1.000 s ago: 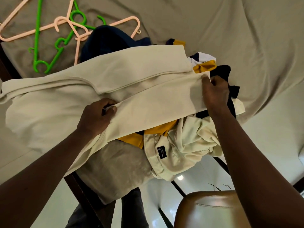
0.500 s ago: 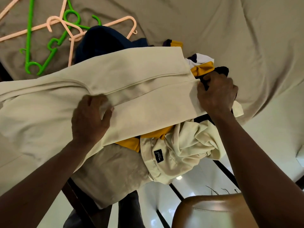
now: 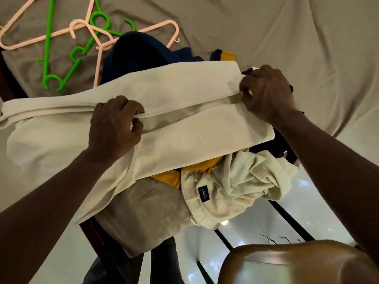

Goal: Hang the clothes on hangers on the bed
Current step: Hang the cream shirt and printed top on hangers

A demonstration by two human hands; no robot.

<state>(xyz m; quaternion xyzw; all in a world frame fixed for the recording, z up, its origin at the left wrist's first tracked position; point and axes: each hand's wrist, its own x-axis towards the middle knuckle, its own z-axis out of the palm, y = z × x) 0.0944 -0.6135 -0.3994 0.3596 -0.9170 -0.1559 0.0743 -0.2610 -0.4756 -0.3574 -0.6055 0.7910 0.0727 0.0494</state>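
Observation:
A cream pair of trousers (image 3: 180,111) lies folded lengthwise across a pile of clothes at the bed's near edge. My left hand (image 3: 114,128) grips the trousers' long fold near its middle. My right hand (image 3: 266,93) pinches the same fold at its right end. Under the trousers lie a navy garment (image 3: 135,56), a yellow garment (image 3: 170,177) and a crumpled cream garment with a black label (image 3: 235,187). Pink hangers (image 3: 162,27) and green hangers (image 3: 49,44) lie tangled on the bed at the far left.
The bed (image 3: 266,33) is covered by a wrinkled grey-beige sheet. Its dark wooden frame (image 3: 98,238) runs along the near edge. A brown leather seat (image 3: 287,263) stands at the lower right over a glossy white floor (image 3: 320,210).
Both hands moved up from the lower leg to the long fold of the trousers and closed on it. The right hand shifted up past the trousers' end.

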